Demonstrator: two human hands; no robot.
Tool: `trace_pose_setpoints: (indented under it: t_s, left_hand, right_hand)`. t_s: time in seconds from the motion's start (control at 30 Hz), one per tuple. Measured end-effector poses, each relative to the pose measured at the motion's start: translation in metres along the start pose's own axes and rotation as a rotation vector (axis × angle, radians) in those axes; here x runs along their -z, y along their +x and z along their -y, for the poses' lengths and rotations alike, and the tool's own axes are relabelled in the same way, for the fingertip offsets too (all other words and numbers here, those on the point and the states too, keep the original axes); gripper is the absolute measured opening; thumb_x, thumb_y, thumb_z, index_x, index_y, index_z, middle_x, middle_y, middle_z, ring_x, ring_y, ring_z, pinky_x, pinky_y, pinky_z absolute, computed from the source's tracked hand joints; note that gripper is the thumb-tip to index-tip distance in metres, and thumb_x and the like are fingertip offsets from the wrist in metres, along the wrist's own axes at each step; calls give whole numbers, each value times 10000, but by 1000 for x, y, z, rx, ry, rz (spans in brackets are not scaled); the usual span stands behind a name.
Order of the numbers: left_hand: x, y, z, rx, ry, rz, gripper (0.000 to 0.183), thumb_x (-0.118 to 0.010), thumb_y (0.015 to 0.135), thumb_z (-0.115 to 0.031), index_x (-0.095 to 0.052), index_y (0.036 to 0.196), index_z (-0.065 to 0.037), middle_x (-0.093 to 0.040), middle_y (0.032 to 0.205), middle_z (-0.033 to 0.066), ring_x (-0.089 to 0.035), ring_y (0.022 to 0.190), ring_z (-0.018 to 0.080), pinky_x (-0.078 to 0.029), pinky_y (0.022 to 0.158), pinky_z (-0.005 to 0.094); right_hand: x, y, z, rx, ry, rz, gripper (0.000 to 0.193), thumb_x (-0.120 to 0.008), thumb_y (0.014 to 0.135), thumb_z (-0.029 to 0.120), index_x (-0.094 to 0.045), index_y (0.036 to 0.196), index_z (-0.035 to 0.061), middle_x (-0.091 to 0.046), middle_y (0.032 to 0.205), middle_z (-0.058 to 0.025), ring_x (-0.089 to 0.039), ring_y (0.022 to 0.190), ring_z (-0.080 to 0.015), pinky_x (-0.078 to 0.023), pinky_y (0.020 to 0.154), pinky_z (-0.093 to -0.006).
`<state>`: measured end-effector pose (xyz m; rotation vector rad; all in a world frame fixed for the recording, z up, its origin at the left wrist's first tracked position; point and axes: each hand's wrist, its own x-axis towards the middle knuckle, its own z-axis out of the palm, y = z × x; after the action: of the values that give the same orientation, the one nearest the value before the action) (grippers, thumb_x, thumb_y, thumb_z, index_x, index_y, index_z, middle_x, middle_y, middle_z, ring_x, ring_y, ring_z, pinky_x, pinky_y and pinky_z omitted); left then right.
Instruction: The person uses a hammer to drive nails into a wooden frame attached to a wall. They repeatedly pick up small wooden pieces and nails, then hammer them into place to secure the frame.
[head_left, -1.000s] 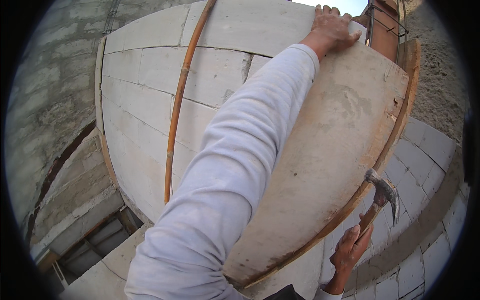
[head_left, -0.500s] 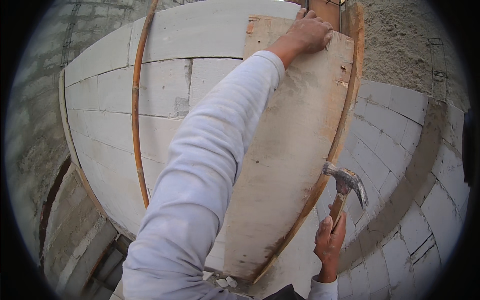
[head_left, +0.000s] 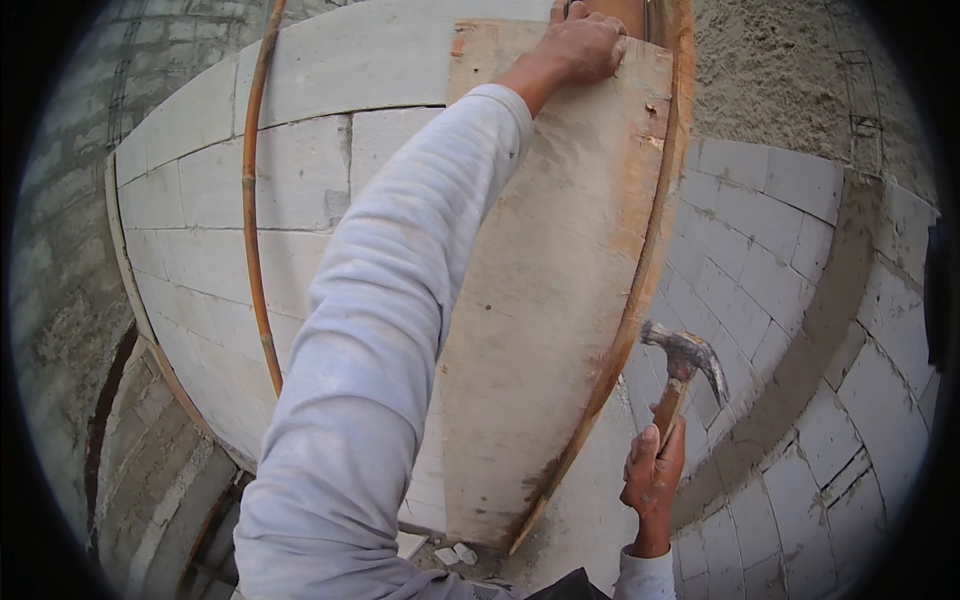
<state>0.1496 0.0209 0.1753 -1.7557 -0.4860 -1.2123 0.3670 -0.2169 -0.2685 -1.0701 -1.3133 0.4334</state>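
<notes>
A tall plywood board [head_left: 555, 270] stands against the block wall, its face stained and chipped near the top. My left hand [head_left: 582, 48] reaches up to its top edge, fingers curled over it. Along the board's right side runs a narrow wooden batten [head_left: 649, 235]. Lower right, my right hand [head_left: 654, 485] is wrapped round the handle of a claw hammer [head_left: 684, 354]. The hammer head is raised, its striking face close to the batten and its claw turned right. My left sleeve covers part of the wall and the board's left edge.
White block wall [head_left: 290, 180] spreads behind, with a thin bamboo pole [head_left: 250, 190] leaning upright on it. A lower block wall [head_left: 740, 230] with a grey mortar band [head_left: 835, 290] lies right. Broken block pieces [head_left: 455, 554] lie at the board's foot. Steel rebar [head_left: 862, 120] stands far right.
The view has shifted a little, so the board, wall and both hands sit slightly farther left. My left hand stays on the board's top edge; the hammer is still held beside the batten.
</notes>
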Motion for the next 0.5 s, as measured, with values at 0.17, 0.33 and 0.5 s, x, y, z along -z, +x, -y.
trace_pose_setpoints:
  t_s: [0.17, 0.33, 0.5]
  left_hand:
    - [-10, -1, 1, 4, -68, 29, 244, -532, 970, -197, -677, 1046, -15, -676, 1156, 248, -542, 1187, 481, -296, 1117, 595]
    - [-5, -2, -3, -12, 30, 11, 245, -544, 963, -200, -681, 1046, -14, -680, 1154, 243, -548, 1187, 470, -288, 1120, 607]
    - [6, -1, -15, 62, -9, 16, 330, -534, 979, -280, -697, 1098, -19, -679, 1184, 248, -546, 1208, 462, -287, 1117, 616]
  right_hand:
    - [9, 1, 4, -19, -39, 9, 365, -485, 1081, 289, -550, 1283, -8, -517, 731, 24, -475, 605, -59, -404, 566, -253]
    - [17, 2, -1, -13, -23, 1, 370, -482, 1080, 289, -546, 1278, -17, -505, 718, 29, -464, 593, -52, -397, 551, -247]
    - [23, 0, 1, -41, 37, 15, 365, -490, 1076, 280, -539, 1279, -20, -496, 712, 36, -455, 572, -44, -390, 537, -242]
